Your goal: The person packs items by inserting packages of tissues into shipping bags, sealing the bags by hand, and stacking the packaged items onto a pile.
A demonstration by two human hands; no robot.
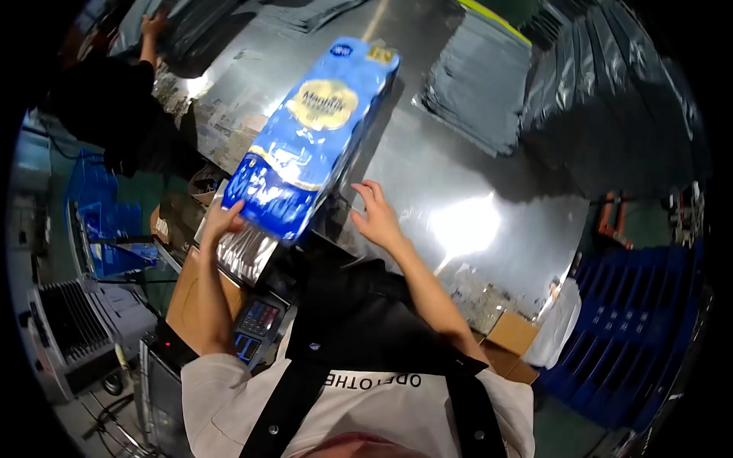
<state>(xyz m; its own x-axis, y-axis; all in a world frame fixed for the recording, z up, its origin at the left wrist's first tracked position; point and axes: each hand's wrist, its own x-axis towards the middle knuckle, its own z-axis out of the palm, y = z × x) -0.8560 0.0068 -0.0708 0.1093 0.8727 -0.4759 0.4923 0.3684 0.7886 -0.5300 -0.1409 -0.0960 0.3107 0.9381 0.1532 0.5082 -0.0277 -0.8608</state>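
Observation:
A long blue plastic-wrapped package (305, 145) with a pale yellow label lies slanted over the metal table (412, 168). My left hand (221, 223) grips its near left corner, the thumb on top of the wrap. To the right of the package, my right hand (374, 217) is held over the table with fingers apart and nothing in it. Beneath the package's near end, a silvery sheet or bag (246, 256) shows beside my left wrist.
Grey plastic bags (481, 84) are stacked at the back right, with more hanging (611, 99) beyond. Another person's hand (153, 27) is at the upper left. Cardboard boxes (511, 333) stand near my right elbow, a keypad device (258, 317) near my left.

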